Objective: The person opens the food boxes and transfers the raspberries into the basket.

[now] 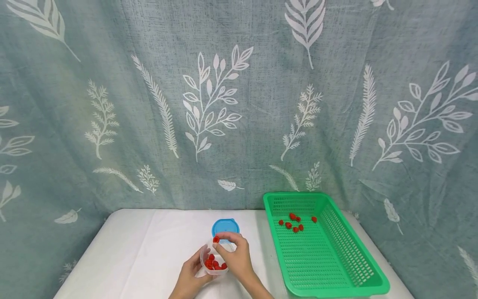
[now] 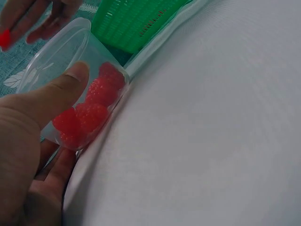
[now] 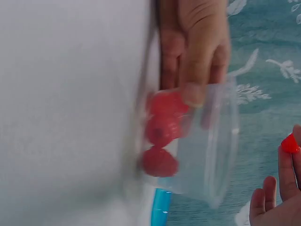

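Note:
My left hand (image 1: 191,276) grips a clear plastic container (image 1: 203,254), thumb on one side wall and fingers around the other. Several red raspberries (image 2: 102,92) lie at its bottom, visible through the wall in both wrist views. Over the container's opening, my right hand (image 1: 238,257) pinches a single raspberry (image 1: 216,239) between thumb and index finger. In the right wrist view that pinched berry shows at the right edge, apart from the container. Just behind the container lies a round blue lid (image 1: 225,225), partly covered by the right hand.
A green perforated basket (image 1: 317,286) stands on the right of the white-covered table (image 1: 123,249). Several raspberries (image 1: 288,225) lie scattered toward its far end. A grey-green curtain (image 1: 239,174) with white leaf prints hangs behind and at both sides.

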`<state>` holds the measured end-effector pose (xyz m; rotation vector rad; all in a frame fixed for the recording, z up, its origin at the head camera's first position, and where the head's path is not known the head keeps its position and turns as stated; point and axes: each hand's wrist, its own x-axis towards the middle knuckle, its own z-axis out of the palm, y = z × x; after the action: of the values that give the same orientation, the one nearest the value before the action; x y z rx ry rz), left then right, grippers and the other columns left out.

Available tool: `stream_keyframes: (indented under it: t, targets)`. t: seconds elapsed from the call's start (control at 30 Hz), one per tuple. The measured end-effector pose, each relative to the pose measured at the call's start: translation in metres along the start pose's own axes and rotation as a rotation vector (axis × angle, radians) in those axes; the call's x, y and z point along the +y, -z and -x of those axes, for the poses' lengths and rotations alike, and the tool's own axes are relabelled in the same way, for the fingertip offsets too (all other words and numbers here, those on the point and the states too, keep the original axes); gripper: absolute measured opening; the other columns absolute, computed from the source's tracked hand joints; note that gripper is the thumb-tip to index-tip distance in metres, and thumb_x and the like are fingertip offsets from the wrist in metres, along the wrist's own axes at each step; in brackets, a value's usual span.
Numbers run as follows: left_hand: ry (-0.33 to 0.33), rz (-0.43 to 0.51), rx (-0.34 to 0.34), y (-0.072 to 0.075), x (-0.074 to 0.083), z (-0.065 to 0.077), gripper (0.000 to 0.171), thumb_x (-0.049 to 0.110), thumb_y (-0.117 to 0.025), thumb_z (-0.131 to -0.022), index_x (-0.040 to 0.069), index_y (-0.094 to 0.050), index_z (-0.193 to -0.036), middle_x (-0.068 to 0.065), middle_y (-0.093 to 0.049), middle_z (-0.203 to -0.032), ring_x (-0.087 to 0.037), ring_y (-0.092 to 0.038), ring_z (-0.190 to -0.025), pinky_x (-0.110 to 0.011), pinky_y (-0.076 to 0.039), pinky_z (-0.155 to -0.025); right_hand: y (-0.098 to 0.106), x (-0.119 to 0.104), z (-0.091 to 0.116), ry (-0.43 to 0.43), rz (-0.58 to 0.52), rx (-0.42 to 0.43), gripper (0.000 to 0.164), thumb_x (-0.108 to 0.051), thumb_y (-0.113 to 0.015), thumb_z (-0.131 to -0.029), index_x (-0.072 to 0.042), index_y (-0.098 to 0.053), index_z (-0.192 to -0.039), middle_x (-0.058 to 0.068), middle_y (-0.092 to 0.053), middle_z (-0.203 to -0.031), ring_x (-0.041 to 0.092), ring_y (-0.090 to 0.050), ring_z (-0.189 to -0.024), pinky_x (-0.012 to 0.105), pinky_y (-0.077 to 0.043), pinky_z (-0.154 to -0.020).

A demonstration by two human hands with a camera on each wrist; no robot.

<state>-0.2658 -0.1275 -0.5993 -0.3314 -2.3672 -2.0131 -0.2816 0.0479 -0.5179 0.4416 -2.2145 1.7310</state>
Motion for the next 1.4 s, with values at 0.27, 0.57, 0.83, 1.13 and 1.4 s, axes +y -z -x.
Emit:
stream_keyframes:
  t: [0.27, 0.57, 0.83, 1.13, 1.4]
  targets:
    - [0.023, -0.033, 0.014, -0.001, 0.001, -0.001, 0.092, 0.022, -0.088, -0.079, 0.003, -0.04, -0.155, -0.02, -0.051, -0.151, -0.039, -0.049, -0.14, -0.039, -0.046, -0.113, 0.023, -0.026, 0.01, -0.047, -0.088, -0.047, 0.02, -0.017, -0.082, -0.086, -0.01, -0.078, -0.105, 0.0, -0.078, -0.101, 0.013, -0.067, -0.102, 0.035, -0.055, -0.098]
    - [0.065, -0.058, 0.026, -0.003, 0.003, -0.001, 0.093, 0.023, -0.09, -0.077, 0.006, -0.041, -0.155, -0.017, -0.052, -0.151, -0.039, -0.047, -0.141, -0.042, -0.045, -0.112, 0.07, -0.054, 0.019, -0.085, -0.172, -0.09, 0.022, -0.005, -0.083, -0.082, -0.005, -0.077, -0.103, 0.009, -0.077, -0.102, 0.014, -0.069, -0.099, 0.027, -0.058, -0.095]
    - [0.037, 0.011, 0.012, 0.0, 0.001, 0.0, 0.093, 0.015, -0.089, -0.077, 0.001, -0.039, -0.154, -0.02, -0.047, -0.154, -0.041, -0.041, -0.145, -0.036, -0.041, -0.116, 0.126, -0.063, 0.013, -0.066, -0.33, -0.168, 0.034, 0.001, -0.076, -0.086, 0.016, -0.064, -0.114, 0.001, -0.074, -0.105, 0.014, -0.07, -0.095, 0.028, -0.062, -0.086]
    - [0.033, -0.003, 0.017, -0.001, 0.002, -0.001, 0.092, 0.016, -0.089, -0.077, 0.003, -0.04, -0.154, -0.019, -0.049, -0.153, -0.04, -0.043, -0.143, -0.037, -0.042, -0.115, 0.184, -0.049, -0.021, -0.039, -0.176, -0.066, 0.032, -0.004, -0.072, -0.093, 0.011, -0.065, -0.12, -0.003, -0.074, -0.102, 0.011, -0.069, -0.091, 0.024, -0.062, -0.079]
    - [0.047, -0.018, 0.019, -0.003, 0.003, -0.001, 0.093, 0.018, -0.09, -0.077, 0.004, -0.041, -0.154, -0.018, -0.048, -0.154, -0.039, -0.042, -0.144, -0.037, -0.043, -0.115, 0.223, -0.025, -0.056, -0.116, -0.004, 0.025, 0.039, -0.019, -0.075, -0.094, 0.003, -0.067, -0.125, -0.011, -0.074, -0.108, 0.003, -0.065, -0.102, 0.021, -0.057, -0.083]
